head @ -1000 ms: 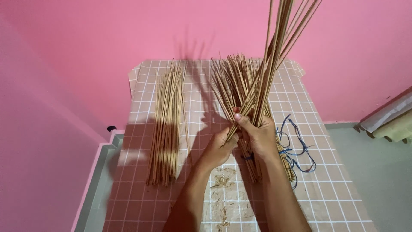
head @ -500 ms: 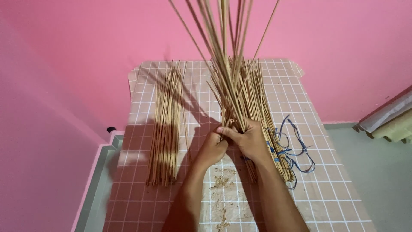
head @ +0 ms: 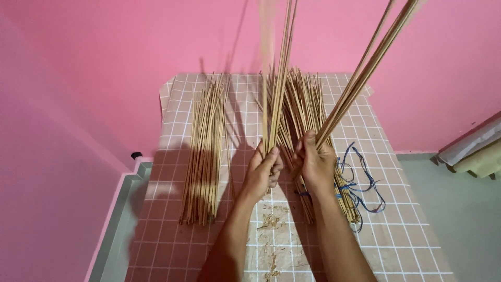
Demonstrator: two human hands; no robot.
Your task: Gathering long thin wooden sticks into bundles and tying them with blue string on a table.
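My left hand (head: 265, 169) grips a small bundle of thin bamboo sticks (head: 279, 78) that stands nearly upright. My right hand (head: 314, 164) holds a second bundle of sticks (head: 365, 68) that leans up and to the right. Both hands hover over the table (head: 407, 230), which is covered with a pink checked cloth. Beneath the hands a big loose pile of sticks (head: 308, 112) lies on the cloth. A separate, neater pile of sticks (head: 204, 151) rests to the left.
Blue strings (head: 360, 185) lie tangled on the cloth to the right of my right hand. Wood shavings (head: 271, 222) are scattered near the table's front. Pink walls close in behind and on the left. A grey-green floor (head: 464, 209) shows to the right.
The single bundle held by both hands has been split in two. My left hand's part now stands upright and my right hand's part has swung out to the right.
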